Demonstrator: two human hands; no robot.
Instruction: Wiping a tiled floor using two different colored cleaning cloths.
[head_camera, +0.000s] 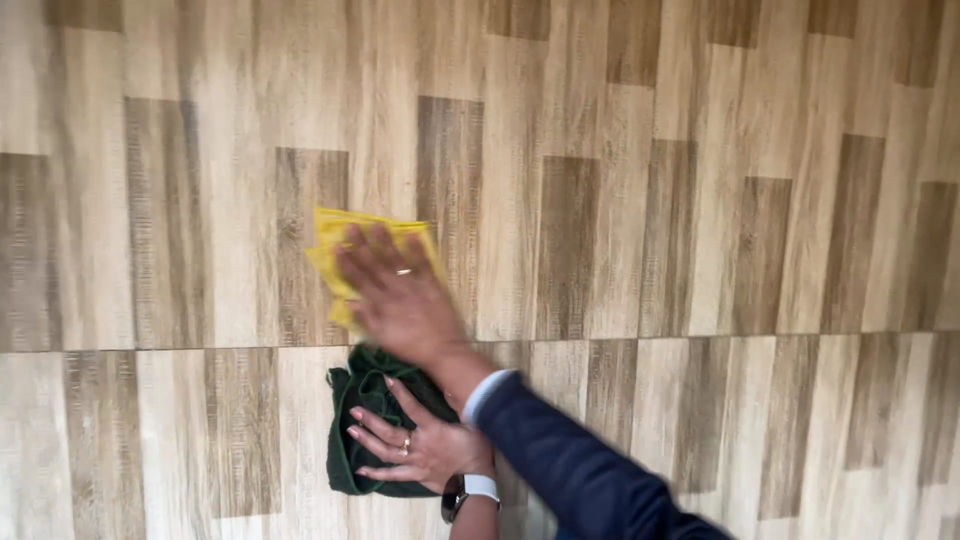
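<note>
Surface: wood-patterned tiled surface (700, 250) in light and dark brown planks fills the whole view, with one straight grout line running left to right across the lower third.
Nearest: dark blue sleeve (580, 470) enters from the lower right, a white cuff showing at its wrist.
Left hand (420, 445): low in the middle, fingers spread and flat, pressed on the green cloth; a ring on one finger, a watch (465, 492) with a white strap at the wrist.
Green cloth (350, 440): dark, crumpled, just below the grout line, partly covered by both hands.
Right hand (400, 300): above the grout line, open and flat with fingers apart, pressing the yellow cloth; ringed, blurred.
Yellow cloth (335, 240): farther up, folded, its middle hidden by the right hand; corners show at left and top.
</note>
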